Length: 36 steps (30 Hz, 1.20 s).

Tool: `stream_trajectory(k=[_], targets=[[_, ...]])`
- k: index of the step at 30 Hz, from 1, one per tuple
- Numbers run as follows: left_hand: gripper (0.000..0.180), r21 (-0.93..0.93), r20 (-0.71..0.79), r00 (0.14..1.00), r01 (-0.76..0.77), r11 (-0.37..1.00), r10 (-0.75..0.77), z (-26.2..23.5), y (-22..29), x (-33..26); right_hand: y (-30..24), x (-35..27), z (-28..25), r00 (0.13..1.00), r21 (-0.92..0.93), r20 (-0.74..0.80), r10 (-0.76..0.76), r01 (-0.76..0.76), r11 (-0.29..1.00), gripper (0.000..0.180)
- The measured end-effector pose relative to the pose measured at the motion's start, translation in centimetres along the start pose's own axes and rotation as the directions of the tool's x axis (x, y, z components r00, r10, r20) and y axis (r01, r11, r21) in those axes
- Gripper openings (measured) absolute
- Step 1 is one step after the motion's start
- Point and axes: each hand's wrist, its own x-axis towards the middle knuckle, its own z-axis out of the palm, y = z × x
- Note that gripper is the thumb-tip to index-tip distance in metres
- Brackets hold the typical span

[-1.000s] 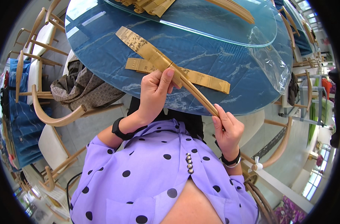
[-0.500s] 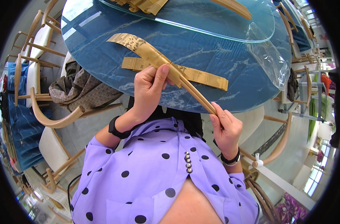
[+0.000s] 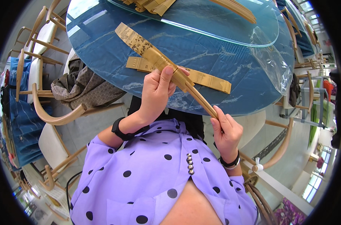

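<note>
Your left hand (image 3: 157, 93) grips the middle of the folded bamboo fan (image 3: 159, 62), and your right hand (image 3: 226, 131) pinches its thin end, so it stays steady above the blue round table (image 3: 103, 56). A flat gold sleeve (image 3: 204, 78) lies underneath.

Folded fan (image 3: 161, 62): golden-tan slats, closed, long and narrow, patterned paper at far end. Held slanting above table edge, wide end up-left, slim handle end down-right.
</note>
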Motion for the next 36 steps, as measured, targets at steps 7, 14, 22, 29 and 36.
stream_trajectory(k=[7, 14, 22, 29, 36], targets=[[0.036, 0.105, -0.175, 0.983, -0.03, 0.994, 0.048, -0.4, 0.2, -0.1, 0.4, -0.2, -0.2, 1.0, 0.021, -0.013, 0.008, -0.008, 1.0, 0.034], [0.034, 0.099, -0.176, 0.977, -0.106, 0.989, 0.123, -0.3, -1.2, -0.3, 0.3, 0.2, -0.3, 1.0, 0.004, -0.008, -0.002, 0.002, 1.0, 0.034], [0.028, 0.047, -0.103, 0.991, -0.079, 0.996, 0.083, 0.3, -1.1, -0.6, 0.3, 0.4, -0.2, 1.0, 0.029, -0.026, 0.002, -0.001, 1.0, 0.034], [0.029, 0.051, -0.148, 0.974, -0.164, 0.985, 0.17, 0.0, -1.0, 0.0, 0.4, 0.4, -0.3, 0.999, 0.011, -0.032, -0.006, 0.006, 1.0, 0.033], [0.03, 0.139, -0.139, 0.979, -0.131, 0.981, 0.151, 0.8, -1.2, -0.8, 0.1, 0.7, -0.1, 1.0, 0.011, -0.029, -0.011, 0.012, 1.0, 0.033]])
